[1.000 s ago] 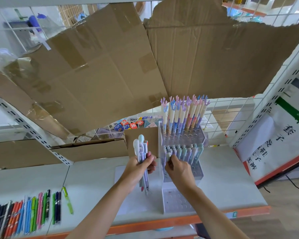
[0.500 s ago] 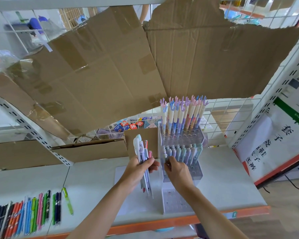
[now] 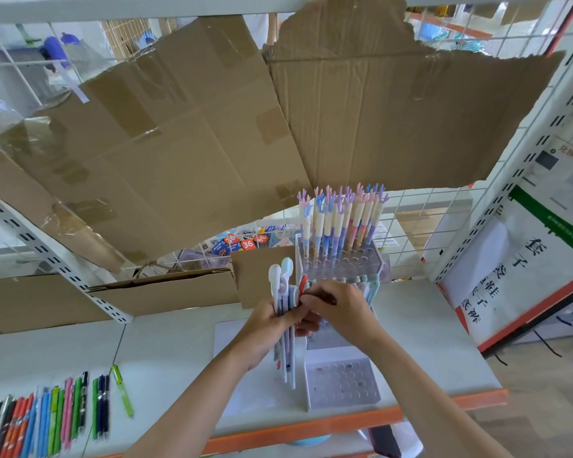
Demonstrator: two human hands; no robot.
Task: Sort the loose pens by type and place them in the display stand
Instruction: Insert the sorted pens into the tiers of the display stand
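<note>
Left hand (image 3: 272, 322) grips pen bundle (image 3: 286, 292); right hand (image 3: 338, 309) apparently pinches one pen.

- The display stand (image 3: 339, 378) sits at lower centre of the shelf (image 3: 166, 352); its front tier shows open holes with room above.
- The back tier is crowded with antler-topped pens (image 3: 339, 216), blocking reach from behind.
- Both hands, left hand (image 3: 272, 325) and right hand (image 3: 339, 309), meet over the middle tier, covering it.
- Cardboard sheets (image 3: 212, 133) hang low overhead.
- Sorted pens (image 3: 43, 421) line the lower left; bare shelf lies between them and the stand.
</note>
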